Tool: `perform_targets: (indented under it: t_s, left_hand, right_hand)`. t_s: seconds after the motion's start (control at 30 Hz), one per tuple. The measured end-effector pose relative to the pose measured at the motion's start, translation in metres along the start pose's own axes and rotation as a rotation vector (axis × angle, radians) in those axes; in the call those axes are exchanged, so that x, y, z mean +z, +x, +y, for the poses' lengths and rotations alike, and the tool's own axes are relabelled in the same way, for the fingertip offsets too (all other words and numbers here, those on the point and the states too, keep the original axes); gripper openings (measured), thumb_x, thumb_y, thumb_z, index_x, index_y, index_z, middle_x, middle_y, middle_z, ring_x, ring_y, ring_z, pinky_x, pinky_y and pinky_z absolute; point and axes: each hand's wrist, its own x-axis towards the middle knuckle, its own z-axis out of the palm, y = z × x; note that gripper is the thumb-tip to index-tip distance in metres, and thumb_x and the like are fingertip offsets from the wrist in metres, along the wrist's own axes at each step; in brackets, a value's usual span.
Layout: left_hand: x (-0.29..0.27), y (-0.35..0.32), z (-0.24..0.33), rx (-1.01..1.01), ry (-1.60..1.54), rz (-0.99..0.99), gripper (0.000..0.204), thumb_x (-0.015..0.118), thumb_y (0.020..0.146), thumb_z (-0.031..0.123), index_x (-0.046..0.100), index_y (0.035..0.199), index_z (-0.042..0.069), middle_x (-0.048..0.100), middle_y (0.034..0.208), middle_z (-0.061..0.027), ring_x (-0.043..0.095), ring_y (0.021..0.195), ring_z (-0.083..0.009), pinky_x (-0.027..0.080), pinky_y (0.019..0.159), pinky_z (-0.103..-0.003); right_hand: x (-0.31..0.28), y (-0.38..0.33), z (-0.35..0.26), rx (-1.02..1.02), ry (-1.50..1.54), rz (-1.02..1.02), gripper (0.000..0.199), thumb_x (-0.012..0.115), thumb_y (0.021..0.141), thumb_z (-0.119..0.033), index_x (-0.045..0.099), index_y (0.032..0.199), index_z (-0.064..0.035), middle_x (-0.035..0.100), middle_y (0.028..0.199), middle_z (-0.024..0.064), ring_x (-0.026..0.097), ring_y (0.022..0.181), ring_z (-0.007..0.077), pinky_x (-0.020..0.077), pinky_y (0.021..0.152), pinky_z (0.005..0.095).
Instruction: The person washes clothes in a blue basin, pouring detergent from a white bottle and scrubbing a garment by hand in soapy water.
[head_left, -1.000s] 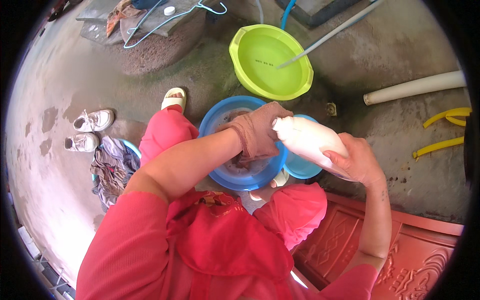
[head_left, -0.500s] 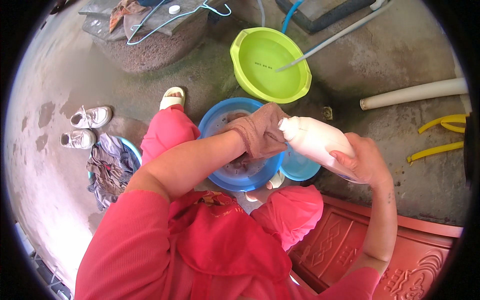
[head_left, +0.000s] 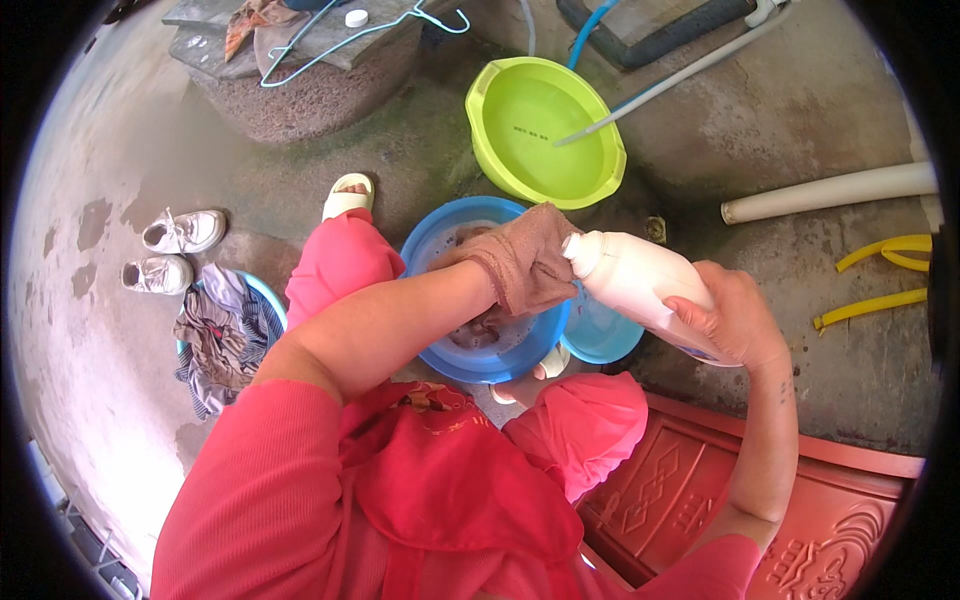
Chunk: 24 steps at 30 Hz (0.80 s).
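Tilting white bottle | long axis level, neck toward left hand | over blue basin rim | right hand wrapped around base | left hand clutching brown cloth at neck

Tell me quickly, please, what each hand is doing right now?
Left hand: closed on a brown cloth over the blue basin.
Right hand: closed around a white bottle, tipped towards the cloth.

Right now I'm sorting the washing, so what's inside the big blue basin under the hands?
The blue basin holds something dark and wet at its bottom. The left hand, wrapped in a brown cloth, and the white bottle cover the rest.
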Motion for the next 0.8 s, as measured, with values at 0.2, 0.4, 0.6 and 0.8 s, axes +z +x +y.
perform_targets:
  t_s: [0.2,0.4,0.6,0.8]
  left_hand:
    - [-0.001,0.002,0.002,0.076,0.097,0.028,0.014,0.063,0.058,0.0,0.05,0.06,0.002,0.041,0.049,-0.0013,0.035,0.052,-0.0042,0.036,0.044,-0.024]
    - [-0.001,0.003,-0.001,0.036,0.096,0.041,0.013,0.063,0.058,0.001,0.05,0.06,0.002,0.038,0.051,-0.0022,0.034,0.051,-0.0051,0.035,0.044,-0.024]
    - [-0.006,0.009,-0.007,0.212,0.63,0.032,0.011,0.059,0.063,0.007,0.05,0.059,0.004,0.043,0.053,-0.0093,0.04,0.049,-0.0117,0.037,0.046,-0.024]
    - [-0.014,0.012,-0.003,0.27,1.031,0.026,0.023,0.05,0.077,0.021,0.049,0.059,0.006,0.049,0.06,-0.0142,0.051,0.06,-0.0293,0.042,0.055,-0.032]
  right_hand:
    - [0.001,0.001,0.003,-0.008,-0.044,0.008,0.043,0.064,0.072,-0.041,0.057,0.082,-0.0002,0.059,0.078,0.0231,0.056,0.076,0.0412,0.0454,0.066,0.0443]
    - [0.0,0.0,0.007,0.013,0.004,-0.004,0.043,0.063,0.073,-0.041,0.057,0.083,-0.0001,0.059,0.079,0.0234,0.056,0.077,0.0413,0.0453,0.066,0.0436]
    - [0.023,-0.004,0.032,0.091,0.275,0.002,0.041,0.067,0.072,-0.036,0.057,0.088,0.0005,0.06,0.077,0.0196,0.06,0.072,0.0307,0.0461,0.066,0.036]
    - [0.067,-0.007,0.051,0.144,0.605,0.006,0.039,0.07,0.071,-0.028,0.056,0.093,0.002,0.06,0.081,0.0141,0.057,0.074,0.0181,0.0452,0.07,0.0304]
